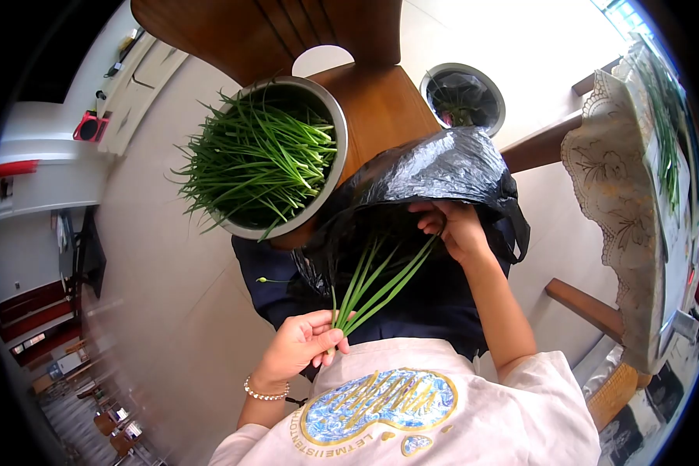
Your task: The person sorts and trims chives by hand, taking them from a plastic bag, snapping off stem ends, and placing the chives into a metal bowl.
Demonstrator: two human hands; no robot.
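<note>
My left hand [307,342] pinches a small bunch of garlic chives [373,291] by one end, low in front of my shirt. The long green leaves fan up and to the right, over the black plastic bag [435,167] on my lap. At the bag's mouth is my right hand [460,229], its fingers curled and partly in shadow under the plastic. One leaf reaches up to those fingers; what they grip, if anything, is hard to see. A single thin stalk with a bud [262,279] pokes out left of the bag.
A metal basin [340,155] heaped with garlic chives stands on the wooden chair [388,101] ahead. Behind the bag, a lined metal bin [499,101] with scraps sits on the floor. To the right is a table with a lace-edged cloth [610,194], with more green leaves [664,132] on it.
</note>
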